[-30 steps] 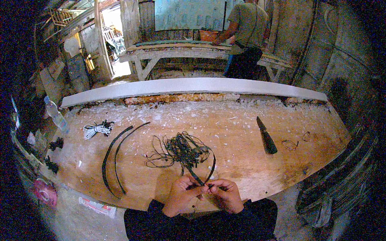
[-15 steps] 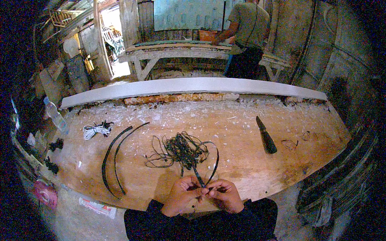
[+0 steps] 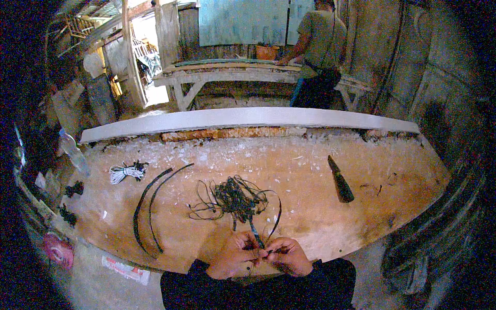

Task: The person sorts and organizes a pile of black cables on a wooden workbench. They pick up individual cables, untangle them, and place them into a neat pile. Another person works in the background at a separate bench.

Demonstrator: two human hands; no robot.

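Note:
My left hand (image 3: 236, 254) and my right hand (image 3: 290, 255) meet at the near edge of the wooden table, fingertips almost touching. Both pinch a thin black strip (image 3: 254, 231), whose held end is mostly hidden by the fingers. From there it runs up to a tangled heap of black strips (image 3: 235, 197) just beyond my hands; one loop arcs out on the right. Two curved black bands, a wider one (image 3: 138, 217) and a narrower one (image 3: 151, 209), lie left of the heap. A dark-handled knife (image 3: 342, 183) rests to the right, its blade pointing away.
A tied bundle of white cord (image 3: 125, 173) lies at the far left of the table (image 3: 310, 222). A long white board (image 3: 248, 119) borders its far side. A plastic bottle (image 3: 74, 150) is at the left edge. Beyond, another person (image 3: 320, 46) stands at a bench (image 3: 206, 72).
The view has tilted slightly, so the table and its things sit a little lower. My hands keep their pinch on the strip with hardly any shift.

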